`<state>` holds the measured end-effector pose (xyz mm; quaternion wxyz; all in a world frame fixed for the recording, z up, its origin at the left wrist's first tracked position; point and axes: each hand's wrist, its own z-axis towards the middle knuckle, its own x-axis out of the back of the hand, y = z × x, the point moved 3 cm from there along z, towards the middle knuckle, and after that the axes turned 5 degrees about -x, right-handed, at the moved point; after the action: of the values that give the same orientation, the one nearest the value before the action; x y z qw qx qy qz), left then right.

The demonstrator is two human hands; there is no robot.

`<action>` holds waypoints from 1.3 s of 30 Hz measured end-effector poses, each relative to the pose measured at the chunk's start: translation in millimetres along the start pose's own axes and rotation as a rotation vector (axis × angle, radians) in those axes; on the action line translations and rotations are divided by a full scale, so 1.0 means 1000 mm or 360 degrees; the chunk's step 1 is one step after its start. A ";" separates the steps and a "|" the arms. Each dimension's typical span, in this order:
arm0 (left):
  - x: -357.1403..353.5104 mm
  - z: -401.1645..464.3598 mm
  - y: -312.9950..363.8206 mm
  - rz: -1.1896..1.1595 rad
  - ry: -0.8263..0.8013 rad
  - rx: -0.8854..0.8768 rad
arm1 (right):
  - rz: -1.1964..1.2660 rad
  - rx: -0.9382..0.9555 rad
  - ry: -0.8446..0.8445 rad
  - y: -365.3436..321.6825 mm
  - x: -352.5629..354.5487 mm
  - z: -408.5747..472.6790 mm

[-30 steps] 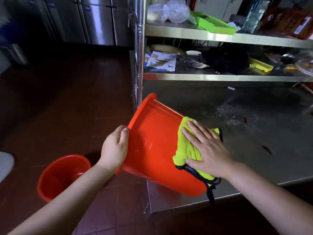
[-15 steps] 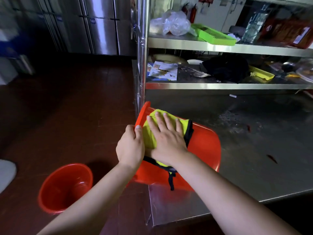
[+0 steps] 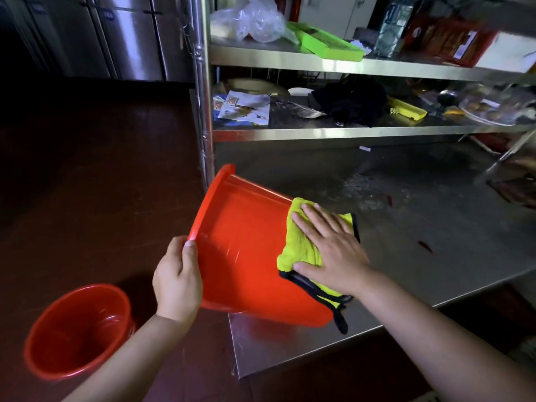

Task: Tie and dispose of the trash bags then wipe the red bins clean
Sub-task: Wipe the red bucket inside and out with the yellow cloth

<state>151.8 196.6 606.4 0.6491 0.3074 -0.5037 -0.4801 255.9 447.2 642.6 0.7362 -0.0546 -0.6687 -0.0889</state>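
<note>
A red bin [image 3: 243, 245] lies tilted on its side at the left corner of a steel table [image 3: 406, 256], its open mouth facing left. My left hand [image 3: 177, 281] grips its rim near the bottom of the mouth. My right hand [image 3: 330, 250] lies flat with straight fingers on a yellow cloth with black edging [image 3: 301, 248], pressing it against the bin's outer wall near its base. A second red bin [image 3: 77, 330] stands upright on the dark floor at the lower left.
A steel shelf rack rises behind the table on a metal post [image 3: 201, 91]. On its shelves lie papers [image 3: 242, 107], a black cloth [image 3: 351, 101], a green tray [image 3: 324, 42] and a clear plastic bag [image 3: 252, 21]. Steel cabinets [image 3: 127, 36] stand at the back left.
Half a second ago my right hand pressed the cloth near the bin's rim beside my left hand; it has now slid right along the wall toward the base. The bin has tipped back.
</note>
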 end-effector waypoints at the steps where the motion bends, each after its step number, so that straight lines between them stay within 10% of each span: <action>1: 0.000 0.000 0.000 0.0008 0.0007 -0.0014 | 0.0001 -0.0019 -0.0007 -0.005 0.000 0.001; 12: 0.001 0.012 -0.005 -0.0012 0.0022 -0.0158 | 0.0016 0.0048 0.0143 -0.127 0.017 0.091; 27: 0.014 0.012 -0.003 0.0100 -0.0123 -0.0099 | -0.0102 -0.0026 0.0009 0.000 -0.006 -0.028; 39: -0.019 0.036 0.010 0.0006 -0.0015 0.0129 | 0.0077 -0.0260 0.0179 -0.099 0.012 0.070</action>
<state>120.5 221.1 619.5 0.6346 0.3302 -0.5263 -0.4596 168.9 363.6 657.7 0.7677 -0.1255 -0.6152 -0.1282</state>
